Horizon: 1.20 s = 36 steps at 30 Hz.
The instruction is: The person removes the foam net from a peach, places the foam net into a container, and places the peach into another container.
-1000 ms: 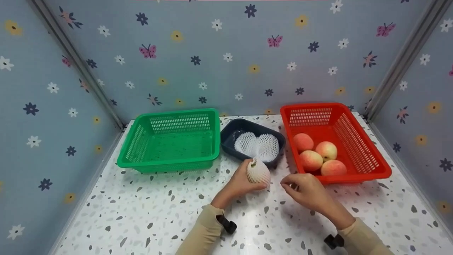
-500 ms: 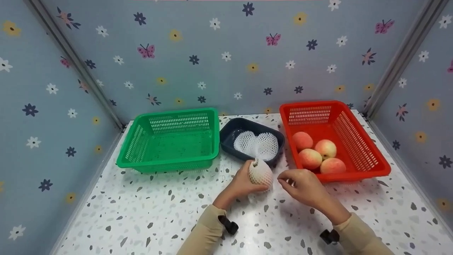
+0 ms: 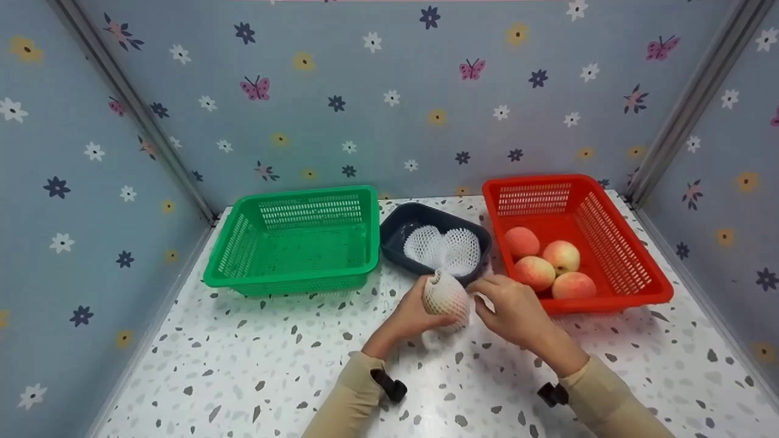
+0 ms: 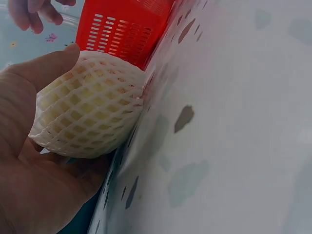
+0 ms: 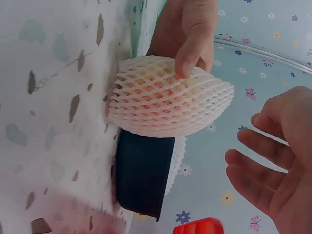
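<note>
My left hand (image 3: 409, 316) grips a peach (image 3: 447, 299) wrapped in a white foam net, low over the table in front of the dark container (image 3: 394, 234). In the left wrist view the thumb lies over the netted peach (image 4: 87, 107) and the other fingers pass beneath it. The net narrows to a gathered end, turned toward the container in the head view. My right hand (image 3: 517, 310) hovers just right of the peach, fingers loosely bent and holding nothing. A gap separates this right hand (image 5: 273, 165) from the net in the right wrist view.
Two white foam nets (image 3: 424, 244) lie in the dark container at the back middle. To its right, a red basket (image 3: 633, 255) holds several bare peaches (image 3: 535, 274). A green basket (image 3: 304, 246) stands at the left. Patterned walls (image 3: 389, 121) enclose the speckled table (image 3: 274, 365).
My right hand has moved left and slightly up, closer to the netted peach, and its fingers have loosened. My left hand keeps its grip on the peach in nearly the same place.
</note>
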Each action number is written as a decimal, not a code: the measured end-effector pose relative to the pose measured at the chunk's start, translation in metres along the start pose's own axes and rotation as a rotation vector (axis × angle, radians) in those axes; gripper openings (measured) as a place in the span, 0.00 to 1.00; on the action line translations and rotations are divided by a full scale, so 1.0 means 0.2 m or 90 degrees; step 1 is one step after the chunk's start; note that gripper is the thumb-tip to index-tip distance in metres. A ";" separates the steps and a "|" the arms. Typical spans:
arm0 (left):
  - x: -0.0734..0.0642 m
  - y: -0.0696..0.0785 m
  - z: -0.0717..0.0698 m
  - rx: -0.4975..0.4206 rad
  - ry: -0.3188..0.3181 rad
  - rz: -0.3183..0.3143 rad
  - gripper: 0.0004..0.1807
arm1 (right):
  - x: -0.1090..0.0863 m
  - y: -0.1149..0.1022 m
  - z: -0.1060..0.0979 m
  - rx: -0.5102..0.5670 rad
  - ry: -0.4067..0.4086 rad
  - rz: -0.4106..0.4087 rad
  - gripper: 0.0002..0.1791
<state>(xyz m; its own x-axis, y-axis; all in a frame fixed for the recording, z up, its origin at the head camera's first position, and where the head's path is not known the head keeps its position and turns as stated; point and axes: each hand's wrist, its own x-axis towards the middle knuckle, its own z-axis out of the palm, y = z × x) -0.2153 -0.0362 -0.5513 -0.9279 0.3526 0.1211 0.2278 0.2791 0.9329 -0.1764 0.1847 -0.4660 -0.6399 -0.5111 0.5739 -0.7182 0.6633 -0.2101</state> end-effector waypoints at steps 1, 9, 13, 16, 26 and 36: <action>0.00 0.00 0.00 -0.001 0.000 0.000 0.44 | 0.01 -0.01 0.00 -0.007 -0.004 0.001 0.10; 0.00 0.00 0.02 0.004 -0.004 0.023 0.43 | 0.14 -0.04 0.01 -0.046 -0.074 -0.007 0.17; 0.00 0.00 0.01 -0.019 -0.020 0.031 0.42 | 0.18 -0.04 0.03 -0.057 -0.112 0.015 0.19; -0.01 0.00 0.00 -0.039 -0.030 0.024 0.41 | 0.19 -0.04 0.03 -0.063 -0.142 0.044 0.20; -0.02 0.01 -0.02 0.041 -0.034 0.017 0.39 | 0.14 -0.02 0.01 -0.051 -0.147 0.075 0.18; -0.05 0.03 -0.08 0.011 -0.061 -0.003 0.42 | 0.08 -0.01 -0.03 -0.049 -0.156 0.096 0.20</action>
<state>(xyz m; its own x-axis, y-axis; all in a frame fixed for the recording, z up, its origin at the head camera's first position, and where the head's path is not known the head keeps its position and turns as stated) -0.2098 -0.0535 -0.5421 -0.8963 0.4356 0.0829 0.2295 0.2958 0.9273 -0.1831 0.1778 -0.4522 -0.7917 -0.5135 0.3309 -0.5927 0.7768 -0.2127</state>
